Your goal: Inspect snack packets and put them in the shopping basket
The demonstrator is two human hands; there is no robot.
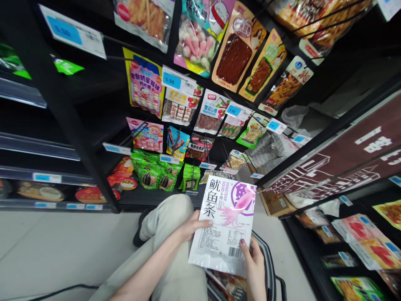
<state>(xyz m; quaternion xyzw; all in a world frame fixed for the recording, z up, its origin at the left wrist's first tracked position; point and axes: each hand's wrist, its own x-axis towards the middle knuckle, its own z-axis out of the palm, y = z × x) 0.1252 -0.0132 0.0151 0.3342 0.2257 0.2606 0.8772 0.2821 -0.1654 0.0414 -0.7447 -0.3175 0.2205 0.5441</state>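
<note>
A white bag of shredded squid (219, 246), printed with a pink squid and dark lettering, is held tilted above my lap. My left hand (189, 225) grips its left edge, thumb on the front and the other fingers behind it. On the lower right edge, my right hand (254, 259) is closed with its thumb near the barcode. Below the bag, partly covered by it, is a grey basket (270, 267) with packaged snacks (227, 284) inside.
In front, a black rack holds hanging snack bags (144, 83) with price tags (238, 110) on hooks. Green bags (153, 169) stand on its bottom shelf. At right are a brown printed panel (351, 146), a cardboard box (275, 203) and packaged goods (368, 240). Shelving (40, 146) stands at left.
</note>
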